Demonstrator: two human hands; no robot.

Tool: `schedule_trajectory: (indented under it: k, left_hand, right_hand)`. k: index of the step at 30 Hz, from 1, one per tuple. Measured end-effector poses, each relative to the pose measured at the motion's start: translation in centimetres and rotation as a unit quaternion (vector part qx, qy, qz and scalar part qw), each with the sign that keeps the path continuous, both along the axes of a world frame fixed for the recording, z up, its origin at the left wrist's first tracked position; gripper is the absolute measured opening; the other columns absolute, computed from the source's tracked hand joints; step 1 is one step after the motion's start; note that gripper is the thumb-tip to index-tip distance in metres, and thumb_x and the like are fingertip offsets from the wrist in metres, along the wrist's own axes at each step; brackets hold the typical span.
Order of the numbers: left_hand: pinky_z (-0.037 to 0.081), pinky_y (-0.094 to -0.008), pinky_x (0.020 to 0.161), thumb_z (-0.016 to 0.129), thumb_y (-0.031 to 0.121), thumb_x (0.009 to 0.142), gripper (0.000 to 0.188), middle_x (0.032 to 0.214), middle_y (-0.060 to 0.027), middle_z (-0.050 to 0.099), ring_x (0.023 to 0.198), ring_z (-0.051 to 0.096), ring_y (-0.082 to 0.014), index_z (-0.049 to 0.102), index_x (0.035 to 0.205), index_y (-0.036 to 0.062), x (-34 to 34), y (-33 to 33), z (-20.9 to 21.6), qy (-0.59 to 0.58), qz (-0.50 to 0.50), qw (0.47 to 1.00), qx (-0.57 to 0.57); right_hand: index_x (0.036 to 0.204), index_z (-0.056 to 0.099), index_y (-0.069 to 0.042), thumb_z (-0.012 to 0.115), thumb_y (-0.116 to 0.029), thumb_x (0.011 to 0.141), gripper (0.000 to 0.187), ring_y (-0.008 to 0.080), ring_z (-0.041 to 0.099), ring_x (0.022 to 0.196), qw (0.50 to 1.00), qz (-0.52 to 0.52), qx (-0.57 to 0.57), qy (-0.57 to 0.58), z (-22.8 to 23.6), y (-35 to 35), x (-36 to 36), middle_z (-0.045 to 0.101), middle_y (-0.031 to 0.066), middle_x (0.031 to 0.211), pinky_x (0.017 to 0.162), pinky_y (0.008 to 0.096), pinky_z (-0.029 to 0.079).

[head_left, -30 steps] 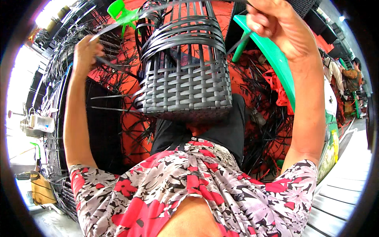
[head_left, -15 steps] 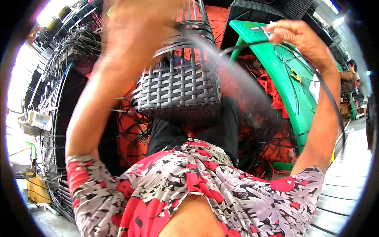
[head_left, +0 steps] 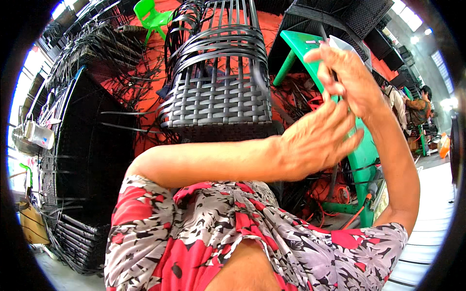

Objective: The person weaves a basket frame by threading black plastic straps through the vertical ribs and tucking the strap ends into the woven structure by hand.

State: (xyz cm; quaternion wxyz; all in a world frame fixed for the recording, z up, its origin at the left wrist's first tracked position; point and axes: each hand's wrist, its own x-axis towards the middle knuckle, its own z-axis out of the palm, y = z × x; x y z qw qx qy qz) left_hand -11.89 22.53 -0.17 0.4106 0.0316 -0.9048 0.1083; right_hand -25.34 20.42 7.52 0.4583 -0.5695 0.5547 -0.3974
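A black woven basket (head_left: 221,104) stands before me, its lower part tightly woven and loose strips wound around the bare uprights above. My left hand (head_left: 318,138) has crossed over to the right of the basket, its fingertips pinched together close below the other hand. My right hand (head_left: 357,82) is beside it over the green table, with bent fingers closed on a thin black plastic strip (head_left: 334,75). Most of that strip is hidden by the fingers. Neither hand touches the basket.
The green table (head_left: 361,165) stands at my right. Black woven panels (head_left: 92,145) lean at the left. A small green chair (head_left: 151,19) is at the far left. Loose black strips litter the red floor (head_left: 153,63). Another person (head_left: 422,109) is at far right.
My left hand has swept from above the basket across to the right, meeting my right hand. The right hand has come slightly inward and down. The basket's loose strips are now uncovered.
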Motion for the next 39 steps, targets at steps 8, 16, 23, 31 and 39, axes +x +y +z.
schedule_trajectory:
  k: [8,16,23,31,39]
  left_hand:
    - [0.043,-0.0425,0.078,0.060,0.019,0.069,0.037,0.103,-0.0142,0.057,0.100,0.052,-0.0299,0.057,0.101,-0.0002,5.4,-1.8,1.7,0.123,-0.045,0.991,0.027]
    - [0.042,-0.0366,0.062,0.067,0.009,0.075,0.012,0.071,-0.0117,0.059,0.066,0.054,-0.0312,0.061,0.080,0.0004,14.3,-4.4,5.3,-0.100,-0.016,0.933,0.346]
    - [0.043,-0.0383,0.057,0.057,0.003,0.081,0.007,0.068,-0.0161,0.052,0.063,0.053,-0.0362,0.054,0.077,-0.0015,17.7,-4.3,3.7,-0.206,-0.033,0.864,0.458]
    - [0.045,-0.0391,0.058,0.056,0.001,0.084,0.004,0.071,-0.0164,0.055,0.065,0.055,-0.0367,0.056,0.083,-0.0023,13.7,-2.9,0.5,-0.264,-0.119,0.804,0.519]
    - [0.044,-0.0368,0.049,0.064,0.000,0.078,0.009,0.069,-0.0118,0.056,0.057,0.056,-0.0300,0.059,0.085,0.0001,12.5,-2.7,2.1,-0.159,-0.147,0.852,0.477]
  right_hand:
    - [0.073,0.053,0.001,0.049,-0.036,0.094,0.042,0.0153,0.039,0.054,0.927,0.119,-0.192,0.298,-1.7,5.2,0.5,0.042,0.0081,0.057,0.053,0.0306,0.037]
    - [0.079,0.064,0.003,0.047,-0.037,0.094,0.047,0.0183,0.051,0.056,0.952,0.163,0.039,0.258,0.5,9.9,-7.0,0.052,0.0072,0.061,0.053,0.0312,0.039]
    - [0.087,0.067,0.002,0.055,-0.022,0.089,0.027,0.0106,0.055,0.067,0.841,-0.033,-0.144,0.521,-5.6,9.3,-14.8,0.064,0.0057,0.078,0.067,0.0240,0.044]
    - [0.091,0.064,0.000,0.055,-0.022,0.088,0.024,0.0097,0.053,0.064,0.936,0.060,-0.020,0.346,-2.7,2.9,-5.9,0.057,0.0022,0.070,0.062,0.0243,0.044]
    - [0.086,0.069,0.004,0.034,-0.064,0.090,0.077,0.0227,0.064,0.061,0.925,0.196,0.311,-0.094,-13.3,7.0,0.4,0.066,0.0143,0.070,0.066,0.0328,0.052]
